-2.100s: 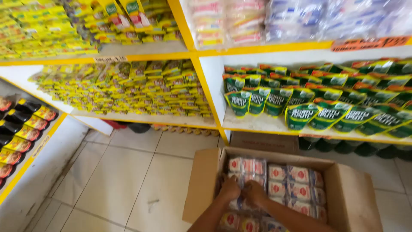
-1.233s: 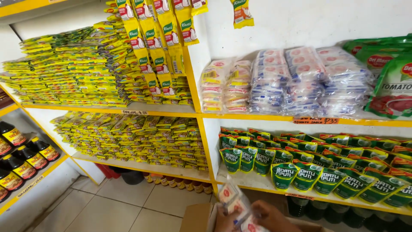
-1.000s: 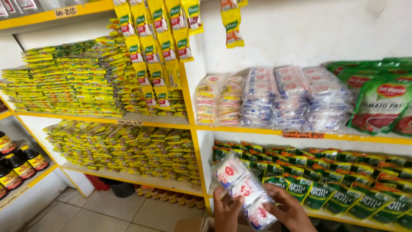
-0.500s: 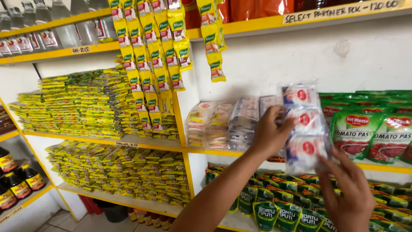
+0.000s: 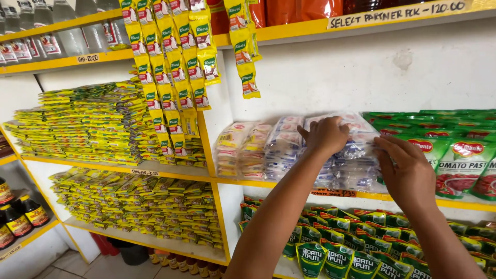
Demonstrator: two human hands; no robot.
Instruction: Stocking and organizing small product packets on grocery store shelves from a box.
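Observation:
A pile of clear plastic packets [image 5: 347, 173] with white contents lies on the yellow-edged middle shelf [image 5: 289, 187]. My left hand [image 5: 325, 135] rests on top of the pile, fingers curled over the uppermost packets [image 5: 361, 135]. My right hand [image 5: 408, 174] grips the same packets from the right side, fingertips against their edge. The packets under my hands sit level on the pile. Beside it on the left stand two more piles of similar packets [image 5: 261, 150].
Green pouches with red pictures [image 5: 457, 165] crowd the shelf just right of my right hand. Green-and-white pouches [image 5: 341, 253] fill the shelf below. Strips of yellow-green sachets [image 5: 175, 77] hang at the upright. Yellow packs [image 5: 88, 124] and dark bottles [image 5: 20, 217] lie left.
I lifted packets from a cardboard box on the floor up to the middle shelf. Half a second ago they were held upright in the air; now they lie flat on the pile.

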